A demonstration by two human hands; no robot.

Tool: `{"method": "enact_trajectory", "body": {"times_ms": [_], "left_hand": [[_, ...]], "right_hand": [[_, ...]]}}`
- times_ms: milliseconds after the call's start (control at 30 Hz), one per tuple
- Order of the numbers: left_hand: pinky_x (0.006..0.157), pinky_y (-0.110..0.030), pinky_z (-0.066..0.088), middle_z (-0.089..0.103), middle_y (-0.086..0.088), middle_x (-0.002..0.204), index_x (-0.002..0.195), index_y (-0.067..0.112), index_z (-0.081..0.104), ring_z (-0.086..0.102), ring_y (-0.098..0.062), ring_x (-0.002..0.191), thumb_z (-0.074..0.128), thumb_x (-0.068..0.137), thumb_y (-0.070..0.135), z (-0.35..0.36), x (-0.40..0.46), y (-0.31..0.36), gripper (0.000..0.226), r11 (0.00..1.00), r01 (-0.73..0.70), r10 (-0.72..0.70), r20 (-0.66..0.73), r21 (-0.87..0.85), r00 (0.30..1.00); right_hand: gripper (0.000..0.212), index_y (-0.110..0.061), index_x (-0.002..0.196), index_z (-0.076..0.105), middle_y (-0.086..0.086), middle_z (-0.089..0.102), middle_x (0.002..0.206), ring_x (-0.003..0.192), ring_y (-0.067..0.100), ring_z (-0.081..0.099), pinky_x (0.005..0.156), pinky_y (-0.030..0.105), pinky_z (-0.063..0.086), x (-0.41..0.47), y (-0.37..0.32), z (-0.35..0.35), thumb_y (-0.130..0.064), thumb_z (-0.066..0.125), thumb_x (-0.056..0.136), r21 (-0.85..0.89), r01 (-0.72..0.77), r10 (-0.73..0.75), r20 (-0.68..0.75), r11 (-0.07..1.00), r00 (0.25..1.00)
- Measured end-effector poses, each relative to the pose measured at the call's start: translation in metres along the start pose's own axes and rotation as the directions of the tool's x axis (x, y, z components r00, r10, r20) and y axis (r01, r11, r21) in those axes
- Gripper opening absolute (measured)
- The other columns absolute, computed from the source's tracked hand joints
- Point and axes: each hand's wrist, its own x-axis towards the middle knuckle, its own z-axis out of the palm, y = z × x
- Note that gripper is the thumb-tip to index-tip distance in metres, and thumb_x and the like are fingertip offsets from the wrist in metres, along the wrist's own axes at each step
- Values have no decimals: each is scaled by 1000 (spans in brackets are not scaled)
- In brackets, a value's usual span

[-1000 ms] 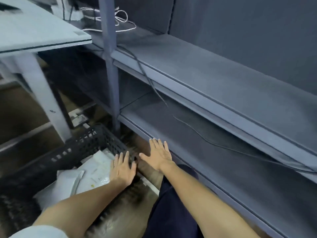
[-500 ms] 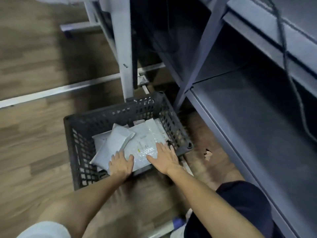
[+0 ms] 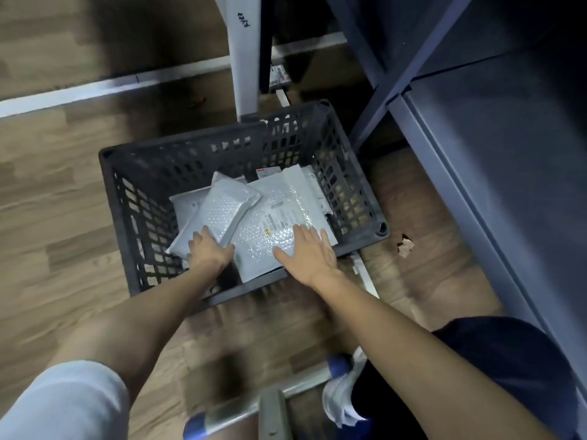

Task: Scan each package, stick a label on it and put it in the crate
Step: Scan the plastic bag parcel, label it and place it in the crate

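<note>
A dark slotted plastic crate (image 3: 178, 147) stands on the wooden floor. Inside it lie several grey bubble-wrap packages. A small package (image 3: 225, 208) lies tilted on top of a larger labelled package (image 3: 270, 230). My left hand (image 3: 209, 252) rests on the near end of the small package, thumb spread. My right hand (image 3: 309, 252) lies flat with spread fingers on the near right part of the large package. Both arms reach in over the crate's near rim.
Grey metal shelving (image 3: 492, 154) runs along the right, close to the crate. A white table leg (image 3: 244, 58) stands just behind the crate. A torn paper scrap (image 3: 405, 246) lies on the floor. A metal frame with blue caps (image 3: 270, 401) is near my knees.
My view swung down from the shelves to the crate. Both hands moved from above the crate's rim down onto the packages inside and now rest deeper in.
</note>
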Motion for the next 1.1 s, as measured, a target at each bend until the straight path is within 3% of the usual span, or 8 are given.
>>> {"method": "enact_trajectory", "body": {"times_ms": [200, 333, 500, 600, 700, 800, 1000, 1100], "left_hand": [[103, -58, 38, 26, -14, 147, 139, 6, 28, 22, -36, 137, 74, 75, 40, 6, 31, -12, 85, 999, 49, -49, -38, 16, 998], [109, -58, 27, 21, -13, 153, 144, 6, 21, 21, -32, 141, 82, 70, 40, 14, 37, -11, 102, 996, 86, -86, 11, 9, 996], [91, -55, 45, 52, -24, 123, 122, 0, 39, 51, -41, 113, 49, 90, 0, 23, 30, -7, 33, 999, 33, -34, -149, -5, 988], [89, -54, 44, 55, -25, 111, 114, 1, 42, 53, -43, 105, 41, 92, -4, 15, 21, -4, 22, 998, -47, 52, -133, 39, 990], [82, -50, 49, 60, -25, 102, 116, 5, 44, 58, -43, 95, 37, 91, -6, 1, 15, -6, 28, 996, -65, 74, -171, 57, 982], [74, -42, 46, 59, -24, 98, 119, 5, 48, 55, -36, 85, 33, 89, -9, -18, 0, 2, 36, 991, -55, 29, -209, -118, 977], [81, -30, 39, 58, -21, 119, 129, 0, 49, 54, -36, 111, 36, 91, -6, -51, -42, 36, 41, 887, -54, -72, -253, -458, 965], [76, -29, 39, 59, -19, 114, 121, -1, 52, 55, -27, 95, 35, 90, -5, -62, -59, 52, 36, 788, -36, -159, -258, -615, 953]], "right_hand": [[77, -9, 153, 13, 7, 13, 161, 149, 20, 6, 120, 35, -7, 8, -2, -4, -57, 34, 96, -3, 6, -6, -2, 1000, 1000], [75, -9, 153, 15, 7, 15, 160, 149, 20, 6, 120, 35, -7, 8, -6, -1, -56, 34, 96, 16, 16, -16, -15, 1000, 1000], [75, -10, 152, 15, 7, 16, 160, 149, 20, 7, 120, 35, -7, 9, -8, 0, -56, 34, 96, 31, 13, -12, -22, 999, 1000], [75, -9, 152, 15, 8, 16, 160, 149, 20, 7, 120, 34, -7, 7, -8, -1, -55, 34, 96, 33, 9, -9, -15, 999, 1000], [75, -9, 152, 16, 8, 16, 160, 149, 20, 7, 120, 35, -7, 6, -8, -3, -55, 34, 96, 27, 10, -10, -21, 1000, 1000], [74, -9, 152, 16, 7, 16, 160, 148, 20, 7, 120, 36, -7, 3, -9, -5, -55, 34, 96, 23, 8, -7, -24, 1000, 1000], [74, -8, 152, 18, 8, 19, 159, 148, 20, 9, 120, 36, -6, -14, -10, -16, -53, 35, 96, 22, 12, -10, -57, 1000, 998], [73, -8, 152, 16, 8, 20, 159, 148, 21, 10, 120, 36, -5, -27, -9, -29, -52, 35, 97, 25, 14, -12, -79, 1000, 997]]}}
